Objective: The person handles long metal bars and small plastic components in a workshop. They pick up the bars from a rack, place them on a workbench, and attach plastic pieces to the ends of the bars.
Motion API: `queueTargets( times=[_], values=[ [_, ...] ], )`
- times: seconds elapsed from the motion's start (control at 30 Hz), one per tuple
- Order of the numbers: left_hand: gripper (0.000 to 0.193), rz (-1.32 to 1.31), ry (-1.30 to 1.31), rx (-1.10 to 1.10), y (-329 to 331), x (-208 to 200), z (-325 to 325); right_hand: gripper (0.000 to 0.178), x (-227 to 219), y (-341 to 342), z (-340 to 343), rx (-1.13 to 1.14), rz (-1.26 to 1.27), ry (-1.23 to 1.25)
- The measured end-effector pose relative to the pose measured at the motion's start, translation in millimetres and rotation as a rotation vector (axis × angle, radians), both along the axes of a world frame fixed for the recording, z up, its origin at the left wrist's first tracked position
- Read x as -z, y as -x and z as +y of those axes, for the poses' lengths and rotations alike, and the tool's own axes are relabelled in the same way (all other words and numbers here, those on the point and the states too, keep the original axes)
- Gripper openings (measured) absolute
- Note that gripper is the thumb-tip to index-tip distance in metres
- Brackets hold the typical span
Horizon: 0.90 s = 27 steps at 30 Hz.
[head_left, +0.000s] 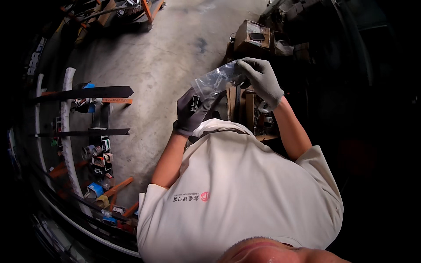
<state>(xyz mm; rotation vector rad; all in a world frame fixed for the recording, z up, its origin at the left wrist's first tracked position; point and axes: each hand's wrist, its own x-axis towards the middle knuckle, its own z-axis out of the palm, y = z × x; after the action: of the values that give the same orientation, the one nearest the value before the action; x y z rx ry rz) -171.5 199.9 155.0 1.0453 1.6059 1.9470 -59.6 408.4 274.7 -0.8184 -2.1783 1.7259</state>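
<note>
My left hand (pixel 193 110), in a dark grey glove, is closed around a short piece of hollow metal profile (pixel 194 102). Its cut end, black with pale edges, faces up between the fingers and thumb. Up and to the right, my right hand (pixel 262 79), in a light grey glove, pinches the far end of a clear plastic bag (pixel 217 79). The bag stretches across between both hands, its lower end against the left glove. Small pieces seem to lie inside the bag, but glare hides their kind.
A cardboard box (pixel 252 37) with a dark flat phone-like thing on top stands ahead right. Below my right hand is an open box (pixel 263 116) of small parts. At left, a rack (pixel 68 131) has dark arms jutting out. An orange-framed rack (pixel 147 11) stands far left.
</note>
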Motion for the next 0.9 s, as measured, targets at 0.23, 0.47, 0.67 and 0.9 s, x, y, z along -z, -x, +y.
queueTargets(
  times=[0.23, 0.47, 0.67, 0.9],
  values=[
    [0.027, 0.210, 0.038, -0.054, 24.8, -10.3, -10.9, 0.032, 26.4, 9.0, -10.3, -0.088, 0.088, 0.268],
    [0.015, -0.097, 0.305, 0.036, 28.6, 37.4, -38.1, 0.017, 38.5, 27.1, -35.5, -0.151, 0.096, 0.298],
    [0.037, 0.142, 0.224, -0.052, 42.4, -13.8, -40.5, 0.009, 90.0, 23.1, -35.9, -0.031, 0.230, 0.474],
    [0.038, 0.332, 0.190, -0.016, 43.8, -40.6, -55.9, 0.020, 106.4, 29.2, -34.2, -0.175, 0.166, 0.735]
  ],
)
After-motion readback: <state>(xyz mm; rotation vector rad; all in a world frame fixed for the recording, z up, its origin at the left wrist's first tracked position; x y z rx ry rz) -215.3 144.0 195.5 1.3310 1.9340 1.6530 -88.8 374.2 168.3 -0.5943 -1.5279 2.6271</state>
